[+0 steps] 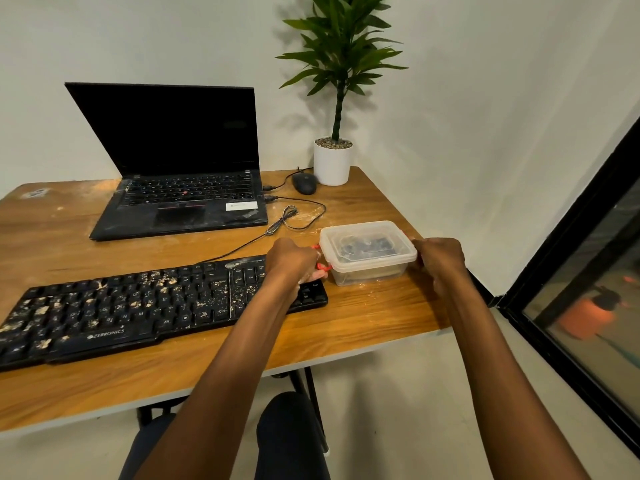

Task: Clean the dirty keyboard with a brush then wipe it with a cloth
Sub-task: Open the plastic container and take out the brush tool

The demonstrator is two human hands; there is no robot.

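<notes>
Unlatching the lidded box (367, 251), apparently; cleaning not yet begun.
Keyboard (156, 306) lies crumb-strewn just left of the box. Left hand (291, 261) curls its fingers on the red latch (323, 268); right hand (440, 261) sits at the far end, grip hidden.

Both your bare forearms reach forward from the near edge, nearly straight, the left one crossing low over the bench (346, 327). Your left hand (291, 261) shows its back to you, knuckles up, fingers curled onto the left end of the lidded box (367, 249). Your right hand (438, 259) mirrors it at the box's right end, fingers curled away out of sight. Your wrists sit level, hands well apart. Your knees show below.
</notes>
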